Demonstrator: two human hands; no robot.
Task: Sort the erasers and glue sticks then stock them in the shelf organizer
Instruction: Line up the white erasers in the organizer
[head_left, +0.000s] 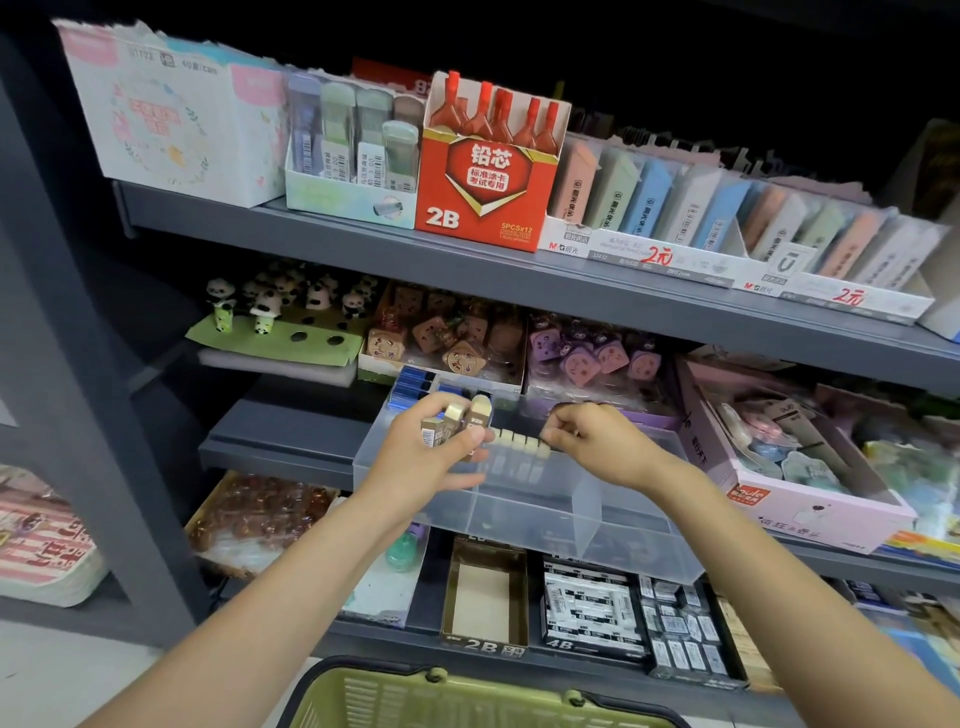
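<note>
A clear plastic shelf organizer (587, 512) with dividers juts out from the middle shelf. Inside its back compartment stands a row of cream erasers (514, 441) in brown sleeves. My left hand (434, 452) grips a bundle of several such erasers (457, 421) above the organizer's left end. My right hand (587, 436) pinches the rightmost eraser of the row, fingers curled at the organizer's rear wall. Blue items (413, 387) lie behind the organizer. No glue stick is clearly identifiable.
A green shopping basket (467, 699) sits below at the front. The lower shelf holds a nearly empty brown 2B box (485, 597) and black 4B eraser boxes (592, 608). A pink box (810, 499) stands right of the organizer. The upper shelf carries a red 2B lead box (485, 171).
</note>
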